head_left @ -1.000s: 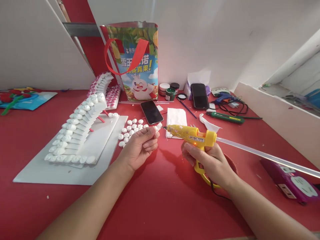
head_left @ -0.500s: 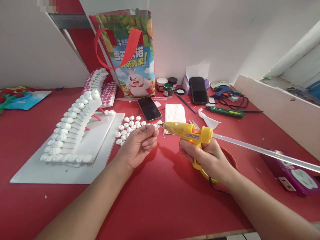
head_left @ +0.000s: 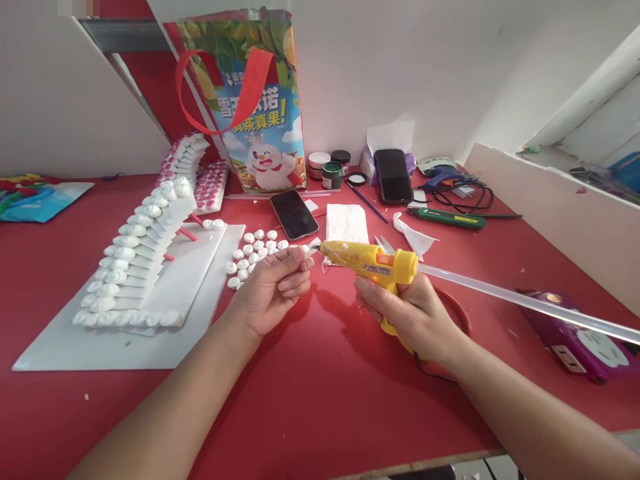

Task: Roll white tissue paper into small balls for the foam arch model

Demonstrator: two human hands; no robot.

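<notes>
Left hand (head_left: 273, 288) hovers over the red desk (head_left: 320, 400), grip pinched shut on a small white piece (head_left: 305, 250) at the fingertips. Right hand (head_left: 413, 315) has its grip wrapped round the yellow glue gun (head_left: 373, 261), nozzle right at that piece, touching or nearly so. Loose white pieces (head_left: 253, 250) lie just behind the left hand.
</notes>
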